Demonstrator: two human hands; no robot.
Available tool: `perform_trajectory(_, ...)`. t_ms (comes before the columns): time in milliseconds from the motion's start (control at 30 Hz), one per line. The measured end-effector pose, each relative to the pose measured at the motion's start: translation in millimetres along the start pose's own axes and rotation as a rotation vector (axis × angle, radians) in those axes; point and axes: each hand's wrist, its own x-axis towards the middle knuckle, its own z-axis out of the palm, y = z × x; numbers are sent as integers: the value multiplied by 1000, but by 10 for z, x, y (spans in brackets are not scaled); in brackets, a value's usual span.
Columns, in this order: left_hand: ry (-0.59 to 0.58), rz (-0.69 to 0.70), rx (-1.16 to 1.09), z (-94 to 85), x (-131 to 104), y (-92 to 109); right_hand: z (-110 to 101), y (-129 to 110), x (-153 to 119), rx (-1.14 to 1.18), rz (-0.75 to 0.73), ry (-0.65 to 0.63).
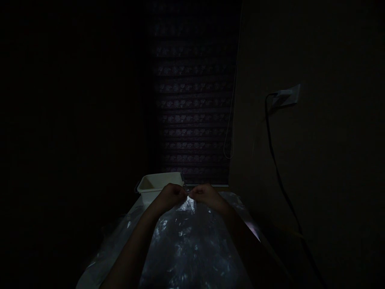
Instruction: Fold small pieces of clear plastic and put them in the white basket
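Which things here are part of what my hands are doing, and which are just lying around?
In use:
- clear plastic, pinched by left hand and right hand

Just around:
- white tub, probably
- patterned blind
- black cable
- wall socket

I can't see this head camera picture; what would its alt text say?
In a very dark room, the left hand and right hand pinch shiny clear plastic between them, above a plastic-covered surface. A pale bin stands beyond the left hand, before a patterned blind; a cord hangs from a wall outlet at right.
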Motion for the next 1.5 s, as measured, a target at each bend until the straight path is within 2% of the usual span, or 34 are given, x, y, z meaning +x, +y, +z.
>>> perform_trajectory(433,105,62,48,-86,21,-3,-9,65,16,-70,-9,-89)
perform_trajectory(633,183,48,90,-161,-1,8,22,58,14,-18,-19,-28)
perform_trajectory(833,89,130,159,-111,-8,6,39,62,32,24,-73,-23)
perform_trajectory(933,93,165,154,-89,6,5,42,74,37,-28,-45,-28)
perform_trajectory(1033,171,159,133,-111,18,11,34,86,36,-43,-15,-8)
perform_trajectory(1200,378,120,51,-209,16,2,0,93,23,-7,25,18)
perform_trajectory(1500,632,28,-81,-338,-24,-21,-48,159,46,-6,36,24)
